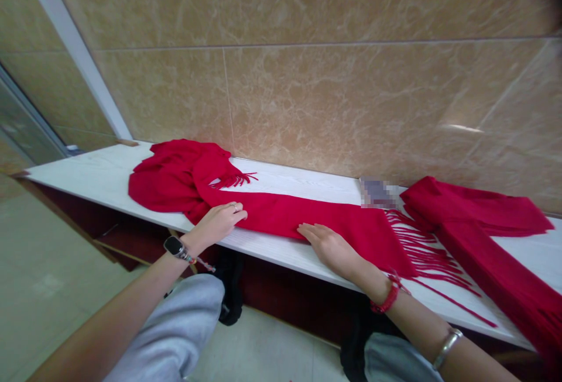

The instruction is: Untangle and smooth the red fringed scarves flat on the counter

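A red fringed scarf (272, 209) lies along a white bench top, its left end bunched in a loose heap and its right part spread flat. My left hand (222, 221) rests on the scarf beside the heap, with its fingers curled onto the cloth. Farther right, my right hand (329, 247) lies flat on the scarf's near edge, fingers stretched out. Long tassels (428, 247) fan out from the scarf's right end. The undersides of both hands are hidden.
Another folded red scarf (469, 218) lies at the right, one end hanging over the front edge. A small blurred-out item (376, 193) sits by the tiled wall (307, 107). Below the white bench top (88, 177) are dark open shelves (136, 244). My knees are close to its front.
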Demonstrator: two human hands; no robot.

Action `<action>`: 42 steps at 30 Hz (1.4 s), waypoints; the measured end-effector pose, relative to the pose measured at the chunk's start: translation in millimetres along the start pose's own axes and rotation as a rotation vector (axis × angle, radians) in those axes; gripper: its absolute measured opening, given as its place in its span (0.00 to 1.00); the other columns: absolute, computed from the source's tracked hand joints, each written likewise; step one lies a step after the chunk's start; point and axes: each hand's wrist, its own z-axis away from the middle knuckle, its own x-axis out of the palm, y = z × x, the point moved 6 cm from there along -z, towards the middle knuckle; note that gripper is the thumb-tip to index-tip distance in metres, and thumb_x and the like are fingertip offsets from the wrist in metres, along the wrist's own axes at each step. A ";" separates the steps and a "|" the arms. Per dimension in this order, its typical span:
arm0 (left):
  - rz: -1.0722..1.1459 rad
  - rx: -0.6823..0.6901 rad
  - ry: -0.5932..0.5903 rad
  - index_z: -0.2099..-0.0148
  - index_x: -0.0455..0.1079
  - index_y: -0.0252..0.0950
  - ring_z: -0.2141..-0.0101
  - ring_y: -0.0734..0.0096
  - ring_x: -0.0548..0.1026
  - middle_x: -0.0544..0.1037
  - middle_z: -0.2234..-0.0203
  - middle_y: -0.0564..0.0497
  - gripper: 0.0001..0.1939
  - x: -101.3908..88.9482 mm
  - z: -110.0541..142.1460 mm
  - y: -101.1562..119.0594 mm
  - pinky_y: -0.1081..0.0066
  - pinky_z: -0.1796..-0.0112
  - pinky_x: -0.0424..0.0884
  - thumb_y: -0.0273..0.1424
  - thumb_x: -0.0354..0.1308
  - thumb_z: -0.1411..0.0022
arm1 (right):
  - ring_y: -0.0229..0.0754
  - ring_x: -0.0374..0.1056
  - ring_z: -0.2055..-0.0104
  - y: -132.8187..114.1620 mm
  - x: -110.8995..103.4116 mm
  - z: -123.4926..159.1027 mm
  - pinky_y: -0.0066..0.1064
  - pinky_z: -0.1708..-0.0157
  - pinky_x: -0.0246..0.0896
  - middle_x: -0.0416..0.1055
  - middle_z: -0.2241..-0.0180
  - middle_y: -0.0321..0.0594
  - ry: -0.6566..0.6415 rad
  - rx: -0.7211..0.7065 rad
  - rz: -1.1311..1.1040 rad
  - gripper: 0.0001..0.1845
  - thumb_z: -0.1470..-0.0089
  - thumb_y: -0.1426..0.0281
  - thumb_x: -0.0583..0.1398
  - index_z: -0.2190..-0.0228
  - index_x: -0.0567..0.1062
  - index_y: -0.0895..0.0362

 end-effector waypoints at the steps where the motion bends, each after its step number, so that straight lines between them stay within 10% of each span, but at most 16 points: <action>1: 0.020 -0.006 -0.003 0.61 0.67 0.34 0.60 0.67 0.68 0.70 0.64 0.48 0.12 1.5 1.6 -3.6 0.69 0.56 0.65 0.17 0.50 0.46 | 0.44 0.65 0.51 0.5 0.2 0.4 0.37 0.51 0.61 0.68 0.53 0.51 0.004 0.001 0.001 0.21 0.49 0.83 0.50 0.53 0.68 0.63; 36: 0.057 0.065 -0.046 0.60 0.68 0.35 0.63 0.69 0.70 0.71 0.65 0.50 0.11 3.7 14.5 -15.8 0.73 0.61 0.66 0.19 0.50 0.44 | 0.41 0.70 0.65 -34.8 1.4 -34.2 0.36 0.54 0.59 0.74 0.67 0.44 0.014 0.010 -0.034 0.12 0.46 0.81 0.52 0.64 0.73 0.60; 42: 0.116 0.110 -0.019 0.59 0.68 0.36 0.63 0.71 0.70 0.72 0.64 0.50 0.08 -0.7 14.8 -4.2 0.74 0.61 0.65 0.26 0.51 0.41 | 0.43 0.66 0.54 -38.4 -0.1 -35.1 0.39 0.50 0.56 0.71 0.57 0.48 0.072 -0.069 -0.060 0.13 0.46 0.78 0.53 0.59 0.72 0.60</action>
